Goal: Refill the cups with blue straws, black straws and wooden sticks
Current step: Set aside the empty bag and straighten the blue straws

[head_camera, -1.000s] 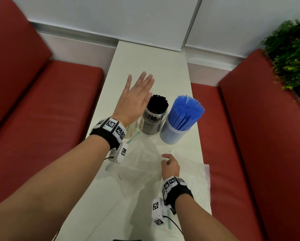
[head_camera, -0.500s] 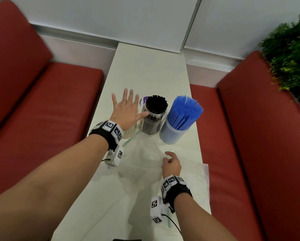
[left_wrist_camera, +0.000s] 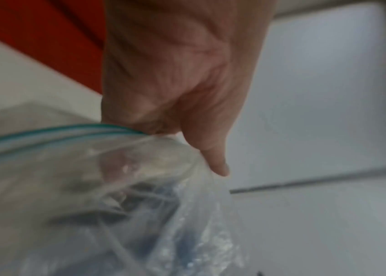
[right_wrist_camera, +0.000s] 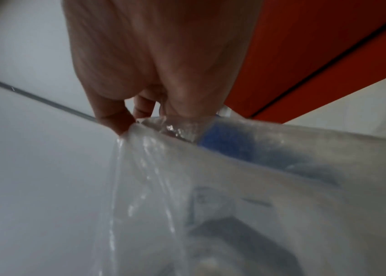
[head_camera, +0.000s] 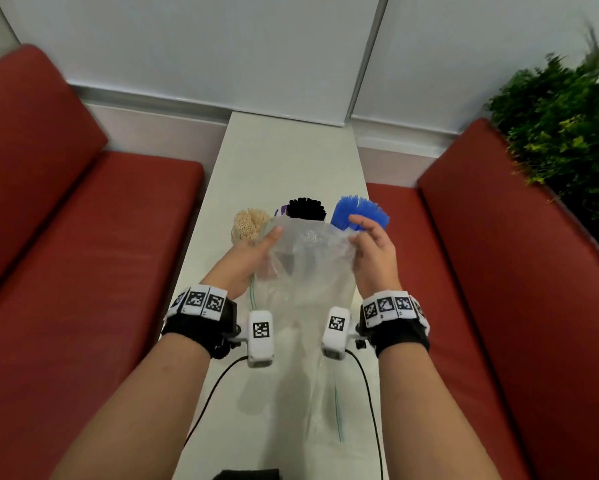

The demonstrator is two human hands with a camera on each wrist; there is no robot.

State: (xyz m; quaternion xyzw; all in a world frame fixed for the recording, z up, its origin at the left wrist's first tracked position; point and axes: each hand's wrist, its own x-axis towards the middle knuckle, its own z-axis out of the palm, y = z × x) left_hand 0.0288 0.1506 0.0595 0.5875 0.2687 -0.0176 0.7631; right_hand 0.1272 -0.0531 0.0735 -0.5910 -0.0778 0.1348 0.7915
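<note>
Hands were what I watched first in the head view: my left hand [head_camera: 253,252] and right hand [head_camera: 372,252] sat side by side at centre frame, each pinching an upper corner of a clear plastic bag [head_camera: 308,268] raised between them. From the left wrist view, the left hand [left_wrist_camera: 175,78] had its fingers curled onto the bag [left_wrist_camera: 97,196] just where its green zip strip [left_wrist_camera: 53,130] ran in from the left edge of the frame. From the right wrist view, the right hand [right_wrist_camera: 154,61] gripped the bag [right_wrist_camera: 246,186] at its crumpled top edge, with fingertips [right_wrist_camera: 119,121] bent down onto the film.

Just above the hands in the head view stood the three cups in a row on the white worktop [head_camera: 284,154]: wooden sticks [head_camera: 249,221] at left, black straws [head_camera: 306,207] in the middle, blue straws [head_camera: 358,211] at right. The bag's top edge overlapped their lower parts, and the right hand's fingers overlapped the blue straws in the picture; I could not tell whether they touched. Another clear bag [head_camera: 326,403] lay flat on the worktop below the wrists. Red seats [head_camera: 83,271] flanked the worktop, and a green plant [head_camera: 565,126] filled the upper right.
</note>
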